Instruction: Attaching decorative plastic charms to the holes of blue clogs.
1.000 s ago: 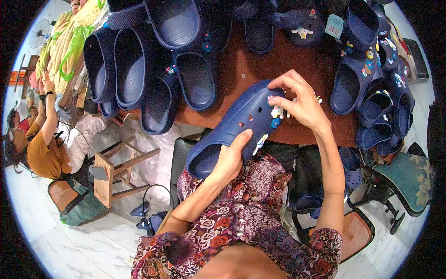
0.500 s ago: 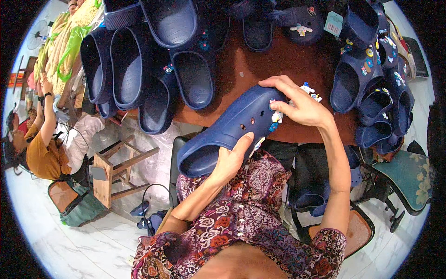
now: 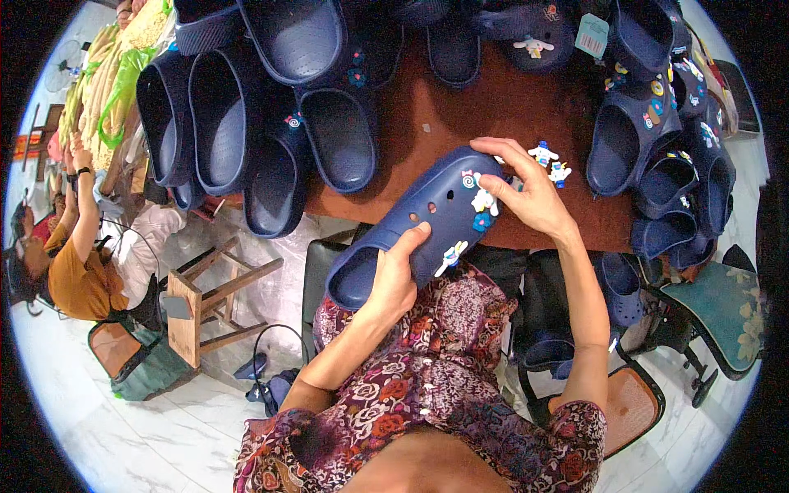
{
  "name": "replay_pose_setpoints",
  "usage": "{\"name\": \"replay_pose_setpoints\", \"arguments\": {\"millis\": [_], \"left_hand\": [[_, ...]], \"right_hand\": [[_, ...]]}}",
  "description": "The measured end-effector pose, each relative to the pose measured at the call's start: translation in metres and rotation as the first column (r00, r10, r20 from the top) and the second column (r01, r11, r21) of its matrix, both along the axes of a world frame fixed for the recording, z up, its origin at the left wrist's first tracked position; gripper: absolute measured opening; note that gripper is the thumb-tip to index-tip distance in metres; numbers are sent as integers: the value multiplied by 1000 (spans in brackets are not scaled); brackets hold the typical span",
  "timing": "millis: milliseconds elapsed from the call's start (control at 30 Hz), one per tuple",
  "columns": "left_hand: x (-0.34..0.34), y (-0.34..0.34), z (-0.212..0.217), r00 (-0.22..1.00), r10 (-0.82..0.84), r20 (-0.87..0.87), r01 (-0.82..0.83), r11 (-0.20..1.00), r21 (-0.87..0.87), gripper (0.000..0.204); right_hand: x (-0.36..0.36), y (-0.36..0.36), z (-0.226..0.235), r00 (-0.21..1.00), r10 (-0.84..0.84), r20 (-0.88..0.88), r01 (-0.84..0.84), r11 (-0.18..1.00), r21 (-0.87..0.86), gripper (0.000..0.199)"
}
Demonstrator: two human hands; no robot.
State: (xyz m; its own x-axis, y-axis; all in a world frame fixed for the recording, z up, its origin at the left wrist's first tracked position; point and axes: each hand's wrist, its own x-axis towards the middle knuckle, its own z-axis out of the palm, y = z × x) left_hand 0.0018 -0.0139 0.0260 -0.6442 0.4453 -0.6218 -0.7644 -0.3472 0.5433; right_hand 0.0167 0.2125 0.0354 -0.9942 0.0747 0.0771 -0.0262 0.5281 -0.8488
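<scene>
A navy blue clog [image 3: 427, 187] is held tilted over my lap, its toe toward the upper right. My left hand [image 3: 394, 279] is closed around its side near the foot opening, thumb on top by the vent holes. At the toe, my right hand [image 3: 530, 193] grips with fingers over the front edge and thumb beside the charms. The clog's upper carries a pink swirl charm, a white figure charm [image 3: 482, 200], a blue flower charm [image 3: 482, 222] and a white-and-yellow charm [image 3: 450, 258]. Two white-and-blue figure charms [image 3: 542, 154] lie on the table beyond my right hand.
Several navy clogs [image 3: 337, 140] stand on the brown table [image 3: 394, 123] at left and back; more, with charms, crowd its right side [image 3: 620, 148]. A wooden stool [image 3: 185, 316] and a green chair [image 3: 723, 308] flank me. Another person in an orange top [image 3: 78, 275] works at far left.
The clog has turned so that its charm-covered upper faces up more. Its heel end has shifted slightly right, and my left thumb has moved up and left along it.
</scene>
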Motion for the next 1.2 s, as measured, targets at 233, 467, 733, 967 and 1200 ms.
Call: {"name": "replay_pose_setpoints", "arguments": {"millis": [233,467,733,967,1200], "left_hand": [[6,4,2,1000,13,24,-14,1000,19,34],[17,10,3,997,77,-28,-77,997,14,32],[15,6,-3,996,61,63,-66,995,80,35],[7,4,-13,994,53,94,-58,997,44,35],[-1,-8,-7,980,71,184,-91,991,100,36]], "right_hand": [[11,-19,5,974,-225,-19,225,973,43,34],[10,-45,7,926,-333,-177,375,867,329,17],[12,-38,0,941,-275,-196,322,906,276,16],[22,-9,-12,915,-400,-61,398,917,-42,13],[37,27,-27,860,-507,-61,509,859,47,16]]}}
